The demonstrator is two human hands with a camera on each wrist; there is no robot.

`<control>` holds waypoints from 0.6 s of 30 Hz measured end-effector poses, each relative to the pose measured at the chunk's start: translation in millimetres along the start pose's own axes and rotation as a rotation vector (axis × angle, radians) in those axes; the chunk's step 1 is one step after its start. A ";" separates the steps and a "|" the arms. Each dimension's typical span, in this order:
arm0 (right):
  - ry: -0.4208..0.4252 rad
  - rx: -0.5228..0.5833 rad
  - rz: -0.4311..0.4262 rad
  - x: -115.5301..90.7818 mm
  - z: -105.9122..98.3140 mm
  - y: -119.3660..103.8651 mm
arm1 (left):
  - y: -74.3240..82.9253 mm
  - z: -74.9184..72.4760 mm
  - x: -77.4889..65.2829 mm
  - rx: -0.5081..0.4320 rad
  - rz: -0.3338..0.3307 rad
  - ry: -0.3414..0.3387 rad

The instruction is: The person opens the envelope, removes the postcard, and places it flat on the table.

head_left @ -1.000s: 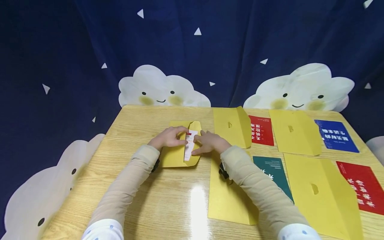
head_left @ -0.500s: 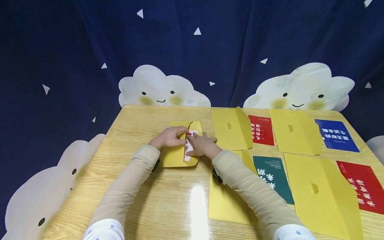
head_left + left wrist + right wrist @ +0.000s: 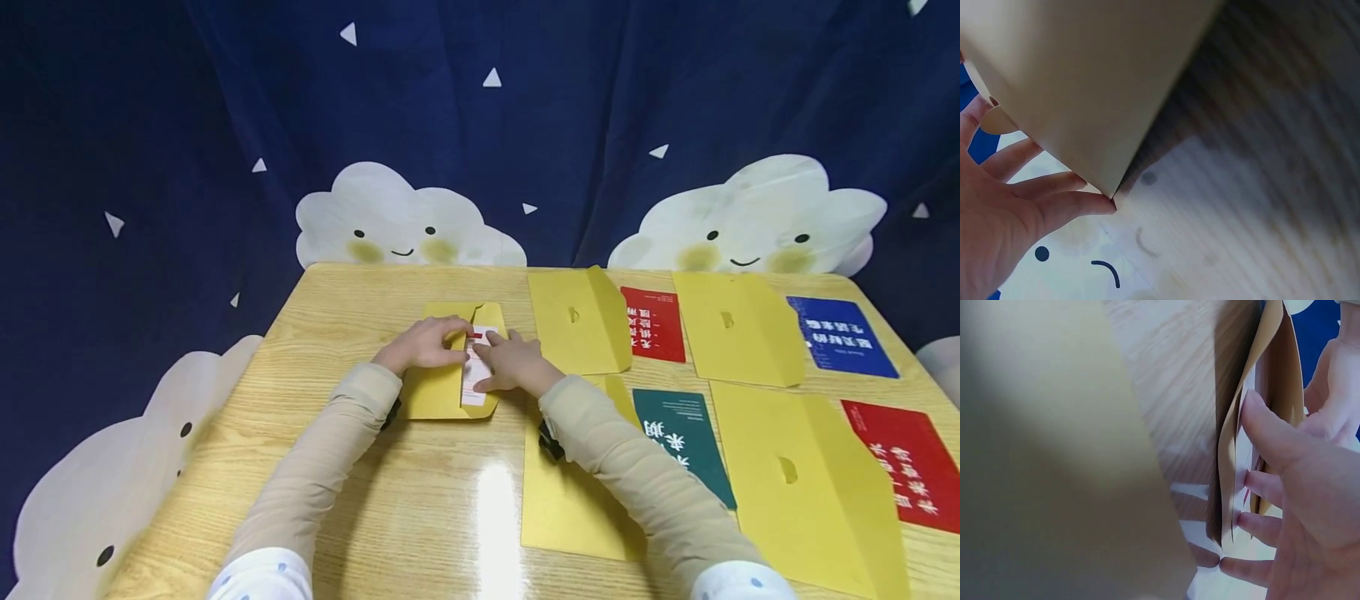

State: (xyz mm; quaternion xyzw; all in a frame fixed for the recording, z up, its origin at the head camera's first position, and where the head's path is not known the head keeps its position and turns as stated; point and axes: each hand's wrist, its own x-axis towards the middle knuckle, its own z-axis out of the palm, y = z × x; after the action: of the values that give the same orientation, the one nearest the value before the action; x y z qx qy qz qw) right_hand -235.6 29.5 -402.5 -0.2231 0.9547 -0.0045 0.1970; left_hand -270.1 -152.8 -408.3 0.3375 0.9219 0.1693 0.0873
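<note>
A yellow envelope (image 3: 435, 396) lies on the table with its flap (image 3: 491, 315) spread to the right and its mouth raised. My left hand (image 3: 423, 343) grips the upper side of the mouth, thumb and forefinger apart along the edge. In the left wrist view, the left fingers (image 3: 1063, 209) reach along the envelope's far edge. Part of a white card (image 3: 474, 373) with a red mark shows in the mouth; the rest is hidden inside. My right hand (image 3: 513, 362) rests its spread fingertips on this card. The right wrist view shows the right thumb (image 3: 1263, 422) against the card inside the flap.
Several more yellow envelopes (image 3: 573, 312) lie on the right side of the wooden table (image 3: 352, 292). Beside them are a red card (image 3: 652, 325), a blue card (image 3: 843, 337), a green card (image 3: 686, 442) and another red card (image 3: 907, 467). My right forearm passes over one envelope (image 3: 577, 508).
My right hand has moved left onto the card, then slipped slightly back right, uncovering more of it. My left hand keeps its place on the envelope.
</note>
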 end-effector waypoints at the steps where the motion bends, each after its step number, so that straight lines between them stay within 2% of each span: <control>1: 0.002 -0.003 -0.002 0.0 0.1 0.9 | 0.5 -0.4 -0.1 0.003 -0.004 -0.001; 10: 0.010 0.038 0.021 -6.2 -0.7 6.0 | 1.9 -1.1 -1.4 0.007 -0.015 -0.002; 18: 0.004 0.158 0.002 -13.4 -2.2 15.1 | 1.2 0.1 -0.5 -0.006 -0.029 -0.006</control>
State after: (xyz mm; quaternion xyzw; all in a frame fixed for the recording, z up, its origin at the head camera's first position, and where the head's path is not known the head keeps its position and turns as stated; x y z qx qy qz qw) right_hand -231.8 48.5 -396.9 -0.2057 0.9520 -0.0798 0.2123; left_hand -269.0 -152.2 -407.8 0.3241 0.9260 0.1697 0.0933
